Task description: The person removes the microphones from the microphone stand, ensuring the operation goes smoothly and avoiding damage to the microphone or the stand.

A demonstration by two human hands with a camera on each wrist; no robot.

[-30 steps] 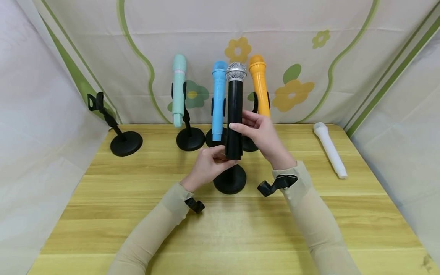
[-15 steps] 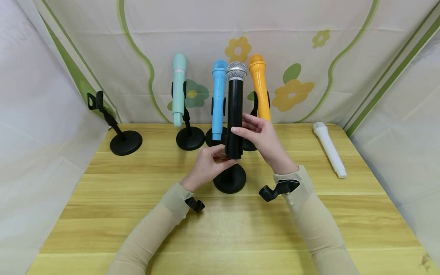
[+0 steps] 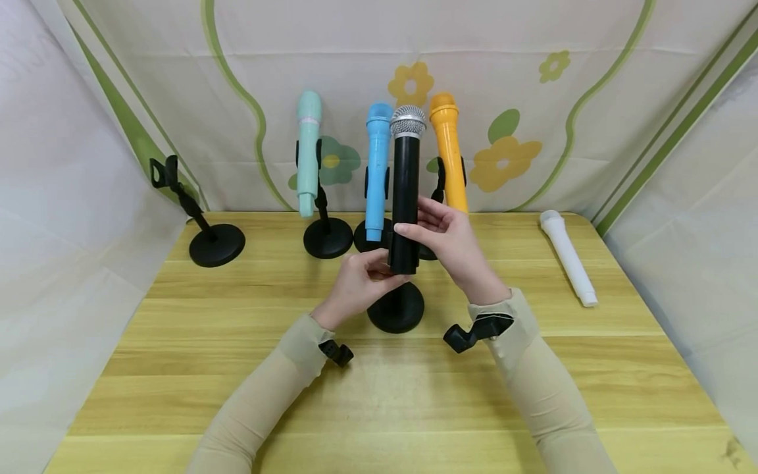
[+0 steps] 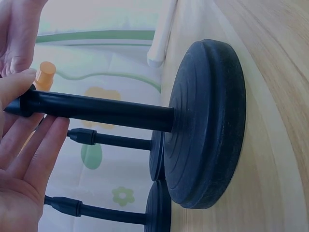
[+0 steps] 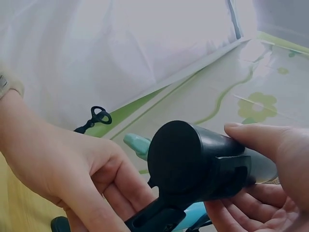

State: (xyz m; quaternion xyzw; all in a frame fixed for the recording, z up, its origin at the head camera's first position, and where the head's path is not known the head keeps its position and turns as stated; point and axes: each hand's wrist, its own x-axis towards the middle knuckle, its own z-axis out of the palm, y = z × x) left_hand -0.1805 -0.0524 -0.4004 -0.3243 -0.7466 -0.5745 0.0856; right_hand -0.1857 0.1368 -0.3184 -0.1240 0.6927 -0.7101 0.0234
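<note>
A black microphone (image 3: 405, 191) with a silver mesh head stands nearly upright at mid-table in the head view. Its lower part sits in the clip (image 5: 234, 176) of a black stand, as the right wrist view shows. My right hand (image 3: 458, 247) holds the microphone's lower body, thumb in front and fingers behind. Just below the clip, my left hand (image 3: 355, 286) grips the stand's pole (image 4: 106, 108) between thumb and fingers. The stand's round base (image 3: 395, 309) rests on the table. In the head view the microphone hides most of the pole.
Behind, mint (image 3: 308, 155), blue (image 3: 377, 171) and orange (image 3: 448, 148) microphones sit on black stands. A stand without a microphone (image 3: 216, 245) is at the left. One white microphone (image 3: 570, 260) lies on the wooden table (image 3: 379, 408) at the right. Fabric walls enclose the table's back and sides.
My right hand has slid slightly down the black microphone's body. My left hand, the microphone and its stand have stayed practically in place.
</note>
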